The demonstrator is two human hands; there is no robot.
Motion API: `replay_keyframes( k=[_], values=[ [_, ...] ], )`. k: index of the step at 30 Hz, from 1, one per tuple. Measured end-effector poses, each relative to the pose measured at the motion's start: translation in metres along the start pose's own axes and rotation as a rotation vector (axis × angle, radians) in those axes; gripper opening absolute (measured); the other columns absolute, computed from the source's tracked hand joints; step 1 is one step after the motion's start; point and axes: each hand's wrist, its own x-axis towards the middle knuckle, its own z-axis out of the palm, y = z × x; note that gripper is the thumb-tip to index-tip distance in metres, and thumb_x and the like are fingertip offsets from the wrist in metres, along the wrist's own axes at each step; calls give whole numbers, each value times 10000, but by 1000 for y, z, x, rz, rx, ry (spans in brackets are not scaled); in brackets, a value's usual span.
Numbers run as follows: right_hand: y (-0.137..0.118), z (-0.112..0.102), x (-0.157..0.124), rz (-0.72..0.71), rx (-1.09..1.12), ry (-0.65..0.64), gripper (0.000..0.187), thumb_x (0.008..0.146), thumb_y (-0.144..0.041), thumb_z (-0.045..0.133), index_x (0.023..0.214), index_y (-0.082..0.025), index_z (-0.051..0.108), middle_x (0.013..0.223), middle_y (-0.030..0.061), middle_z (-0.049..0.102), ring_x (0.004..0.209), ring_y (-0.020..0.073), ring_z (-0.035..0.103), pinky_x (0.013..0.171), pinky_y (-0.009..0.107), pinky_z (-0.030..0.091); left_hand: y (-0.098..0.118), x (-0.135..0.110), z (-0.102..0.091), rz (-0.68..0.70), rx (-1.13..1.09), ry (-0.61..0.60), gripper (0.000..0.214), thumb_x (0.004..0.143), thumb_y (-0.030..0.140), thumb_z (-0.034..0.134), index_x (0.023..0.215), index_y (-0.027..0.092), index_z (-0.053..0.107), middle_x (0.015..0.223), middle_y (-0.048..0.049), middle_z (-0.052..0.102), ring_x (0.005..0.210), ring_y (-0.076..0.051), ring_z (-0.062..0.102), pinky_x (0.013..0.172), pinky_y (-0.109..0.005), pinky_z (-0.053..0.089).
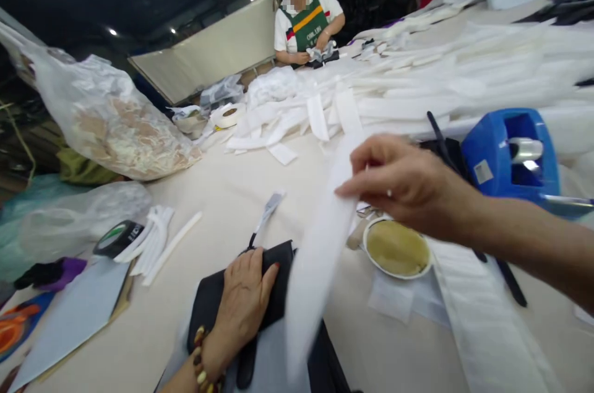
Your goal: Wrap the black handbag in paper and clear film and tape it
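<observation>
My left hand (pixel 245 294) lies flat with its fingers stretched over a black bag (pixel 206 303), which has a tag (pixel 270 207) on a black cord at its far edge. Between the thumb and fingers of my right hand (pixel 394 179), a long white strip of thin, soft-looking sheet (pixel 315 269) is pinched. It hangs down, blurred, in front of the bag's right side. Below my right wrist stands a round dish (pixel 396 247) of yellowish stuff, likely glue. The bag's lower part runs out of the picture.
A blue tape dispenser (pixel 492 158) stands at right, beside a white band (pixel 492 319). White strips (pixel 417 90) are heaped across the back, where a person in a green apron (pixel 309 28) works. At left are a stuffed plastic bag (pixel 125 114), black tape (pixel 118 238) and orange-handled scissors (pixel 16 328).
</observation>
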Motion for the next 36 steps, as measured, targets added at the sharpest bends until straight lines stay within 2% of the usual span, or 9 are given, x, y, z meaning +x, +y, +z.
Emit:
replay_keyframes(
  k=[3, 5, 8, 11, 17, 23, 28, 32, 36],
  values=[
    [-31, 13, -48, -101, 35, -197, 273, 826, -52, 456, 820, -197, 688, 950, 30, 641, 665, 89, 570, 559, 190, 440, 1, 2, -3, -23, -11, -36, 409, 910, 395, 253, 1131, 134, 478, 1092, -109, 575, 1050, -242, 513, 914, -430, 402],
    [-44, 22, -76, 8, 37, -265, 308, 855, -62, 404, 896, -209, 670, 1075, 43, 645, 813, 128, 619, 683, 222, 493, 1, 3, -4, -26, -14, -52, 435, 913, 409, 225, 1138, 129, 471, 1099, -113, 573, 1065, -244, 509, 923, -432, 395],
    [-58, 32, -100, 226, 135, -233, 442, 834, -14, 302, 1064, -214, 621, 1136, 62, 629, 1024, 148, 586, 845, 267, 495, 1, 4, -4, -23, -10, -64, 468, 915, 427, 198, 1137, 120, 473, 1104, -123, 573, 1076, -249, 507, 928, -433, 392],
    [-73, 40, -105, 332, 267, -170, 516, 759, 27, 295, 1145, -175, 572, 1235, 96, 566, 1140, 150, 517, 942, 302, 451, 0, 4, -3, -20, -7, -52, 484, 915, 437, 193, 1133, 112, 476, 1090, -128, 579, 1067, -253, 514, 923, -435, 396],
    [-89, 53, -113, 347, 322, -199, 481, 756, 13, 301, 1154, -86, 551, 1327, 173, 465, 1236, 159, 414, 978, 290, 401, 0, 3, -5, 3, 0, -43, 432, 918, 399, 212, 1127, 130, 478, 1084, -111, 581, 1050, -238, 522, 918, -419, 402],
    [-85, 49, -121, 520, 374, -216, 354, 823, -182, 433, 1134, -137, 596, 1283, 127, 514, 1171, 213, 489, 937, 365, 441, 2, 3, -7, -10, -10, -52, 419, 920, 387, 213, 1133, 133, 469, 1083, -109, 578, 1055, -234, 517, 913, -430, 402],
    [-106, 73, -111, 719, 481, -158, 302, 771, -285, 571, 1025, -140, 646, 1247, 149, 546, 1143, 263, 516, 938, 395, 451, 1, 2, -6, 8, -7, -26, 428, 919, 401, 206, 1123, 132, 469, 1073, -113, 583, 1047, -243, 525, 909, -433, 405],
    [-117, 92, -108, 761, 506, -97, 383, 772, -215, 523, 1126, -85, 588, 1306, 185, 480, 1216, 259, 438, 997, 408, 386, 2, 3, -6, 10, -15, -24, 428, 917, 403, 217, 1124, 129, 473, 1068, -117, 587, 1042, -248, 526, 905, -441, 406],
    [-113, 86, -120, 908, 502, -104, 573, 732, -283, 572, 1269, -105, 478, 1403, 176, 334, 1270, 290, 340, 989, 468, 370, 1, 4, -5, -23, -34, -21, 426, 911, 416, 228, 1116, 149, 489, 1072, -103, 589, 1040, -239, 529, 916, -438, 405]
  ],
)
